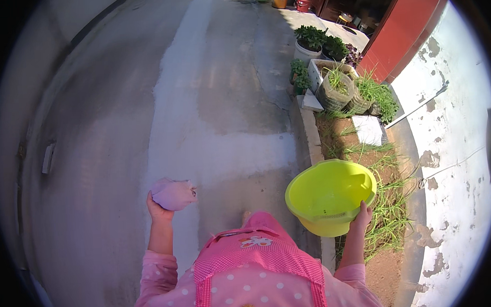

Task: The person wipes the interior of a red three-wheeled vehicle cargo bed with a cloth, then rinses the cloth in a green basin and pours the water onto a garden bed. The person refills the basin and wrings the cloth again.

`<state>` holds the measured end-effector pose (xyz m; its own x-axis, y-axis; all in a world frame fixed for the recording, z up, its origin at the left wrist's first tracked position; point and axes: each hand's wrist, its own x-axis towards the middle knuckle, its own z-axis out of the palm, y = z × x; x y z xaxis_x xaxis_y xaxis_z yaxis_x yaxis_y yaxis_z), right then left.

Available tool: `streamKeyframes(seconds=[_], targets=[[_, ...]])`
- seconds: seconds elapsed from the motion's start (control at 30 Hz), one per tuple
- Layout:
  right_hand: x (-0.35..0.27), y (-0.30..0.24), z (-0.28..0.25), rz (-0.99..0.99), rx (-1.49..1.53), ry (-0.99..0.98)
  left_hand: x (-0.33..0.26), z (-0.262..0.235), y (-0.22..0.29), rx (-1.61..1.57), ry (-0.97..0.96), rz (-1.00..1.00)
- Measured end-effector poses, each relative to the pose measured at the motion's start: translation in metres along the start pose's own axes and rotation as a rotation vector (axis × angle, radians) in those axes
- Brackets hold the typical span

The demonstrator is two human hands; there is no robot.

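My left hand [160, 207] is closed round a bundled lilac cloth [173, 194], held out over the concrete to the left of my body. On the other side, my right hand [361, 216] grips the near right rim of a lime-green plastic basin [317, 194]. The basin tilts a little, so its inside shows; a few small dark specks lie at its bottom. It hangs above the edge of the planting bed. A pink apron [254, 242] covers my front.
A concrete kerb [311, 135] borders a soil bed with grassy green plants [388, 202]. Potted plants [309, 40] and a white tile [367, 130] stand farther along. A peeling white wall [456, 146] closes the right side; a concrete path [216, 100] runs ahead.
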<state>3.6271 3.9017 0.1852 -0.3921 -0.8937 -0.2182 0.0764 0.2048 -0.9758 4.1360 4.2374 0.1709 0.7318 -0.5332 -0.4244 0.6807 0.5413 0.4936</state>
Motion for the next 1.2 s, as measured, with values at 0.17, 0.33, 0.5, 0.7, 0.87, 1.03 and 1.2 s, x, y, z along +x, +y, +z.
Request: streamKeyframes(seconds=[0.17, 0.33, 0.5, 0.7, 0.87, 1.03, 1.2], targets=[[0.071, 0.012, 0.121, 0.003, 0.104, 0.043, 0.166, 0.102, -0.032, -0.063, 0.084, -0.062], [0.167, 0.011, 0.317, 0.100, 0.148, 0.004, 0.303, 0.173, -0.033, -0.061, 0.103, -0.033], [0.234, -0.014, 0.532, 0.018, 0.451, -0.226, 0.437, 0.240, -0.003, -0.017, 0.128, 0.008], [0.330, -0.041, 0.748, 0.045, 0.533, -0.358, 0.609, 0.315, -0.014, -0.052, 0.182, -0.056], [0.418, -0.076, 0.874, 0.156, 0.646, -0.403, 0.792, 0.407, -0.047, -0.085, 0.145, -0.146], [0.498, -0.155, 0.973, 0.163, 0.553, -0.372, 0.946, 0.555, -0.092, 0.043, 0.112, -0.191], [0.595, -0.169, 1.056, 0.015, 0.593, -0.334, 1.102, 0.664, -0.148, 0.144, -0.080, -0.237]])
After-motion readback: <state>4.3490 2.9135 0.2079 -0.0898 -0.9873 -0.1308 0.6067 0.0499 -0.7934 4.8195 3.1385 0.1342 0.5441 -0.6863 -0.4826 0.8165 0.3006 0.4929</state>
